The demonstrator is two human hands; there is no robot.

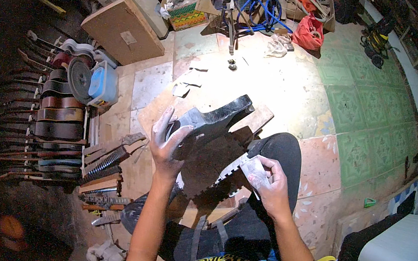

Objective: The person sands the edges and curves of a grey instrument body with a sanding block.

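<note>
A dark guitar body (pixel 225 112) lies tilted across my lap, its glossy curved side toward the far end. White notched strips (pixel 234 168) run along its near edges, and its inside is in deep shadow. My left hand (pixel 166 143), dusted white, straddles the body's left rim with long fingers on one side and thumb on the other. In my right hand (pixel 272 184), above my right thigh, a whitish folded sheet (pixel 255 172), like sandpaper, is pinched between fingers and thumb.
Several guitars (pixel 61 115) stand in a row at left, beside a blue plastic tub (pixel 102 83). Guitar necks and tools (pixel 110 169) lie by my left knee. Farther off are a wooden board (pixel 123 32), a blue hose (pixel 250 6) and a red bag (pixel 308 32). A white plastic stool (pixel 391 258) stands at right.
</note>
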